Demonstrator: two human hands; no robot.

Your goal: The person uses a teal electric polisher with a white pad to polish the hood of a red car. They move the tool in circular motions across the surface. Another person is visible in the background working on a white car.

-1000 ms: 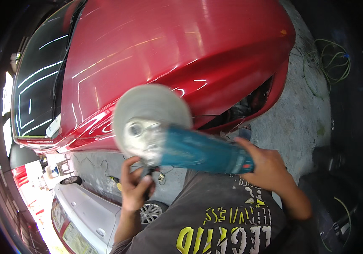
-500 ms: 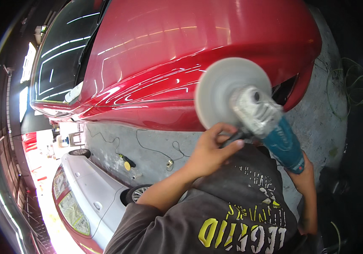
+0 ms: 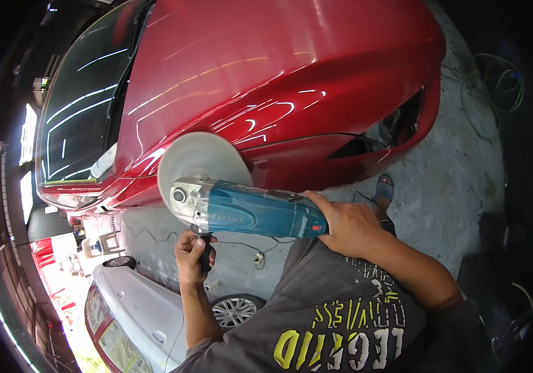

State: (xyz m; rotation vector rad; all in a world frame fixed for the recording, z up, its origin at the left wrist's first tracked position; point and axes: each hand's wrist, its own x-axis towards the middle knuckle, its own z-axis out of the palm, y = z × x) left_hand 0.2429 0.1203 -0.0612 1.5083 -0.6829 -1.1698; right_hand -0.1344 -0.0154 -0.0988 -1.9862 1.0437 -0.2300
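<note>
A teal and silver power polisher [image 3: 257, 210] lies crosswise before me, its head to the left. Its round whitish pad [image 3: 217, 154] is against or just off the fender of a red car [image 3: 304, 81]; I cannot tell which. My right hand [image 3: 353, 227] wraps around the rear end of the polisher's body. Below the head, my left hand [image 3: 193, 256] is closed around the black side handle [image 3: 207, 253]. The pad hides part of the fender behind it. Bright light streaks reflect in the hood and fender.
A silver car [image 3: 139, 311] with taped windows stands at the lower left. A cable runs over the grey floor [image 3: 428, 205], past a small fitting [image 3: 259, 260]. A coiled hose [image 3: 496, 90] lies at the right. My sandalled foot [image 3: 384, 188] shows near the bumper.
Both hands have carried the polisher left along the fender, from near the headlight toward the windshield. Its body has swung from slanting down right to nearly level. The headlight opening is now uncovered.
</note>
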